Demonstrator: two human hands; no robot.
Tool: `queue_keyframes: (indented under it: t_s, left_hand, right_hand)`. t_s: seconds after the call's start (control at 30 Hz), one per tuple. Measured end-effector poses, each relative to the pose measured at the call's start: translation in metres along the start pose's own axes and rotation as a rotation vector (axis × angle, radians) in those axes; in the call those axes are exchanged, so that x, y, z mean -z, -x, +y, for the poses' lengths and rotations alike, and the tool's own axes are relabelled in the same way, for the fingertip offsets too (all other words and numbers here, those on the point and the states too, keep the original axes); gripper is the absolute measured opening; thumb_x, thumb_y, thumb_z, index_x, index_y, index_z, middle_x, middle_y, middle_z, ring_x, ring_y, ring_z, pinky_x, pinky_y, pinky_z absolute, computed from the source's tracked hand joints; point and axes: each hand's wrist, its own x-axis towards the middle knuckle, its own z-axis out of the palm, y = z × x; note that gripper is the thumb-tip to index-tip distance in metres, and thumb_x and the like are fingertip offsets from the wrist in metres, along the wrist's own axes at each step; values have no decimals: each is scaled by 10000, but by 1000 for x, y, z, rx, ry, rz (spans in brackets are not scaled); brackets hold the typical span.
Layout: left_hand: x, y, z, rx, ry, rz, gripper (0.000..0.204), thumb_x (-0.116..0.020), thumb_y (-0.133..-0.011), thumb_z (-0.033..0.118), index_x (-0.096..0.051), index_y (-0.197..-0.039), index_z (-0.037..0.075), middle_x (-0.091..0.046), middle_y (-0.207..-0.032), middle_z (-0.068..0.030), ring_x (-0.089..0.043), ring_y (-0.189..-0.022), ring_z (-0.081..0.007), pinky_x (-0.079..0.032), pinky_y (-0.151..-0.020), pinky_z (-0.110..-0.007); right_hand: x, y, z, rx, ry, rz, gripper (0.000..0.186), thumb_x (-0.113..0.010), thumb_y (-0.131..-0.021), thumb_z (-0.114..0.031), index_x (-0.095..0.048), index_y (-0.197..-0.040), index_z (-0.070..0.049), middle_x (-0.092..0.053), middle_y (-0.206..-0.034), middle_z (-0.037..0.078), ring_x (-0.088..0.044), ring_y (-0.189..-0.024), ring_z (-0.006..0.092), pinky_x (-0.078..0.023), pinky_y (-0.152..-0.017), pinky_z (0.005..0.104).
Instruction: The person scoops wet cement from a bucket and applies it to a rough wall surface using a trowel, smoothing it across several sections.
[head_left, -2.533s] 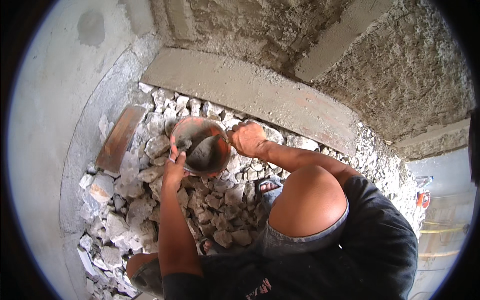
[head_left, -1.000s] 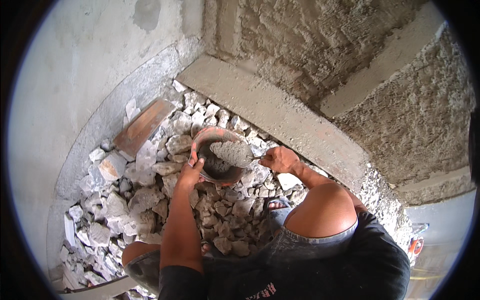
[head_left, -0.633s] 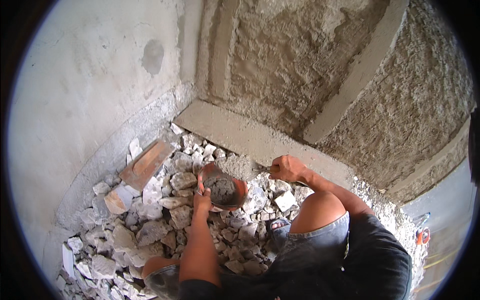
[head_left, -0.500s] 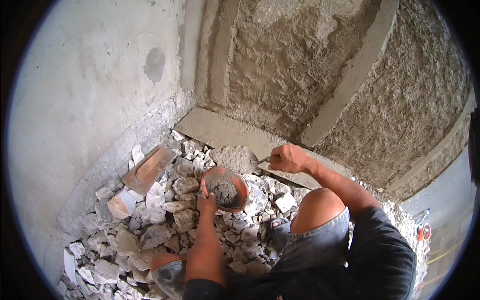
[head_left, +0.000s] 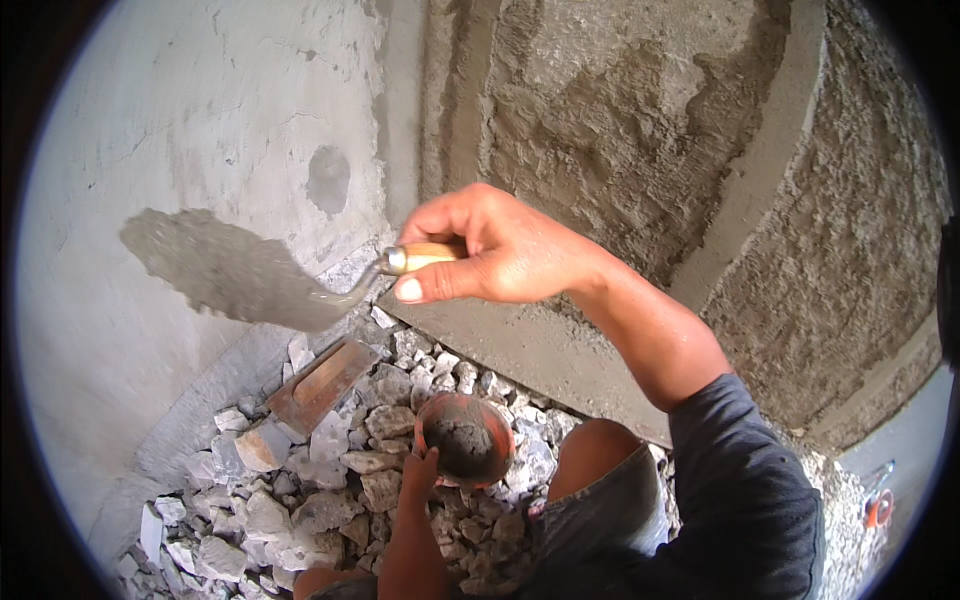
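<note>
My right hand [head_left: 490, 250] is raised high and closed around the wooden handle of a trowel [head_left: 360, 285]. Wet grey mortar [head_left: 215, 265] covers its blade, which points left in front of the pale wall. Lower down, my left hand [head_left: 420, 467] grips the near left rim of an orange-red bucket [head_left: 505, 425]. Grey mortar [head_left: 460, 440] lies inside that bucket, which rests over the rubble. Left of it, a wooden hand float [head_left: 322, 385] lies on the stones, handle side up.
Broken stones [head_left: 320, 500] cover the ground around me. A smooth mortar strip [head_left: 530, 345] runs along the foot of the rough plastered wall [head_left: 620, 140]. The pale wall [head_left: 200, 120] rises on the left. A small orange object [head_left: 880, 508] sits at the far right.
My right hand has lifted the trowel from the mortar strip, up and to the left, with mortar on its blade. My left hand still holds the bucket.
</note>
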Motion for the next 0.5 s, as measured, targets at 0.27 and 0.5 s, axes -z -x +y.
queue_keyframes:
  t_s: [0.27,0.5]
  left_hand:
    - [14,29,23,39,80,101,413,-625,-1018,270,-625,-1245,-74,-676,-924,-119,-663,-671,-173,-553,-543,-361]
    - [25,34,16,-41,-51,117,500,-653,-990,267,-570,-1400,-7,-698,-1062,-121,-673,-768,-179,-571,-553,-329]
  right_hand:
    - [170,-34,176,-291,-563,247,221,-696,-1002,-205,-711,-1078,2,-707,-815,80,-650,-641,104,-522,-508,234]
    - [214,159,181,-602,192,798,355,-703,-997,-369,-699,-911,-24,-566,-686,-40,-480,-577,59,-390,-504,272]
